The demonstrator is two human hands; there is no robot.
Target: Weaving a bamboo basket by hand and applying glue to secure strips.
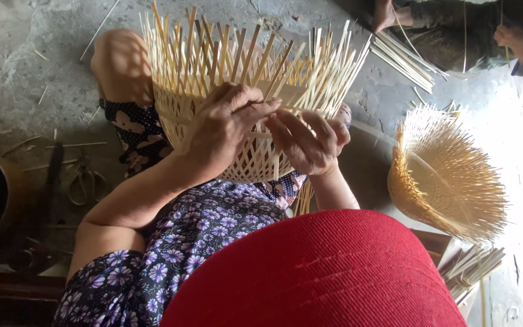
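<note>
The half-woven bamboo basket [237, 103] is held against the lap, between the knees, its open lattice wall turned toward the body and its loose upright strips [255, 54] fanning away from it. The left hand [222, 130] lies over the woven wall, fingers curled and pressed on the lattice at the working row; the thumb is not clearly seen. The right hand [310, 142] is pinched on a thin horizontal bamboo strip [273, 112] that runs between the two hands.

For a sound row, the weaving strip is best kept flat and drawn snug against the row beneath, while the left fingers pin the last crossing so that it cannot slip. The uprights are likely to splay if tension is uneven.

Scissors [83, 178] lie on the concrete floor [31, 54] to the left. A second unfinished basket [443, 175] rests to the right, well apart. Another person's hand [511, 37] is seen at the upper right, beside a bundle of bamboo strips [404, 57].
</note>
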